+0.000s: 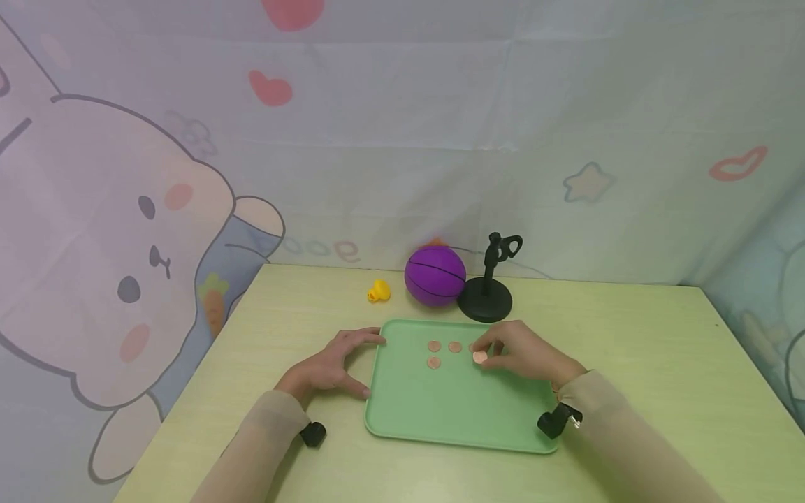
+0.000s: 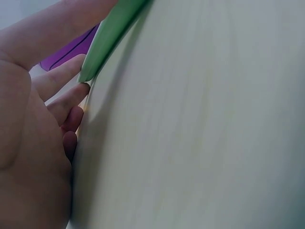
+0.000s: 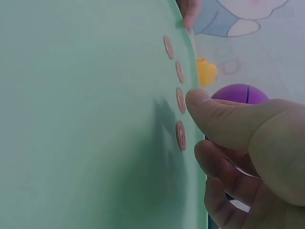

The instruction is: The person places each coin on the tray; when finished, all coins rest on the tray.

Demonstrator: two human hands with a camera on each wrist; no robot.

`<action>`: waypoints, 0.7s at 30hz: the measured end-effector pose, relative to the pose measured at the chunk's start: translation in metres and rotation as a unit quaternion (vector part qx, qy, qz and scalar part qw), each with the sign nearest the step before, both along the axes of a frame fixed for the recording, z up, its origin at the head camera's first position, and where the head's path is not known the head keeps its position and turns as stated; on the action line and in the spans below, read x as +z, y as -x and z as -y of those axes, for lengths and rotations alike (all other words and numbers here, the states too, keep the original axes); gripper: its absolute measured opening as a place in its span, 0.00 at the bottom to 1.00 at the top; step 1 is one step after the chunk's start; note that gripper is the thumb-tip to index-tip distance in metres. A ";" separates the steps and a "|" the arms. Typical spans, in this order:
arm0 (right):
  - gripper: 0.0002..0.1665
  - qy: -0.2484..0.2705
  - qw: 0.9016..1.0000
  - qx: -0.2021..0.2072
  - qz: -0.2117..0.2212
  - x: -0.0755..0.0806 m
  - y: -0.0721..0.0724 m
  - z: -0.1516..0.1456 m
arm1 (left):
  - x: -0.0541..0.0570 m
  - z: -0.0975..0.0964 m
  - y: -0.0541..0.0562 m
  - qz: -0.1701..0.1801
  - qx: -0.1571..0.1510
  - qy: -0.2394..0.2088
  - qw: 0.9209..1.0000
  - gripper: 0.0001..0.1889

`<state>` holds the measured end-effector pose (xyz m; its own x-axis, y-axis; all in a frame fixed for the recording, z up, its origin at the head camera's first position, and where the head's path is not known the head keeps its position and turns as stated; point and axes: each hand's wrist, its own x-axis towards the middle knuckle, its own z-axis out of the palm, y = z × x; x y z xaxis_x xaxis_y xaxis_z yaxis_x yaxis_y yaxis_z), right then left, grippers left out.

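My right hand (image 1: 518, 349) is over the green tray (image 1: 453, 419), pinching a copper-coloured coin (image 1: 480, 357) between thumb and fingers. In the right wrist view the thumb (image 3: 214, 112) hides that coin. Beneath the fingertips lies another coin (image 3: 181, 136), partly covered in the head view. Further left, flat on the tray, are two coins in the same row, one coin (image 1: 455, 346) and one coin (image 1: 434, 346), with a coin (image 1: 434, 362) just below the leftmost. My left hand (image 1: 327, 363) has its thumb and fingers spread along the tray's left edge, fingertips at the rim.
Behind the tray stand a yellow rubber duck (image 1: 379, 290), a purple ball (image 1: 435, 275) and a black stand (image 1: 486, 300) with a round base. All sit on a pale yellow table (image 1: 635, 363), with a printed curtain (image 1: 402, 140) hanging behind it.
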<state>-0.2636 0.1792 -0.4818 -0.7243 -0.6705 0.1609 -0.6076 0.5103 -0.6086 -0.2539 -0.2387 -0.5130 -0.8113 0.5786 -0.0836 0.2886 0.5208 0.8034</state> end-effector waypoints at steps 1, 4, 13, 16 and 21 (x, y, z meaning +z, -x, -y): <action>0.12 -0.001 1.000 0.004 -0.009 -0.001 0.000 0.003 | 0.000 0.000 0.000 0.000 0.001 0.001 1.000 0.48; 0.11 -0.008 1.000 0.011 -0.024 -0.003 0.001 0.012 | -0.001 0.001 0.001 -0.002 0.000 0.004 1.000 0.48; 0.06 -0.027 0.999 0.010 -0.018 -0.004 -0.002 0.033 | -0.001 0.000 0.000 -0.014 -0.005 0.001 1.000 0.49; 0.12 -0.043 0.999 -0.003 -0.018 -0.004 -0.004 0.036 | -0.001 0.000 -0.001 -0.010 -0.003 -0.003 1.000 0.48; 0.14 -0.056 0.998 -0.012 -0.019 -0.005 -0.005 0.040 | -0.001 0.000 0.000 -0.006 -0.002 -0.004 1.000 0.48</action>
<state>-0.2582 0.1391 -0.4867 -0.7348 -0.6687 0.1140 -0.6165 0.5882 -0.5235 -0.2538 -0.2384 -0.5142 -0.8104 0.5819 -0.0687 0.3003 0.5131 0.8041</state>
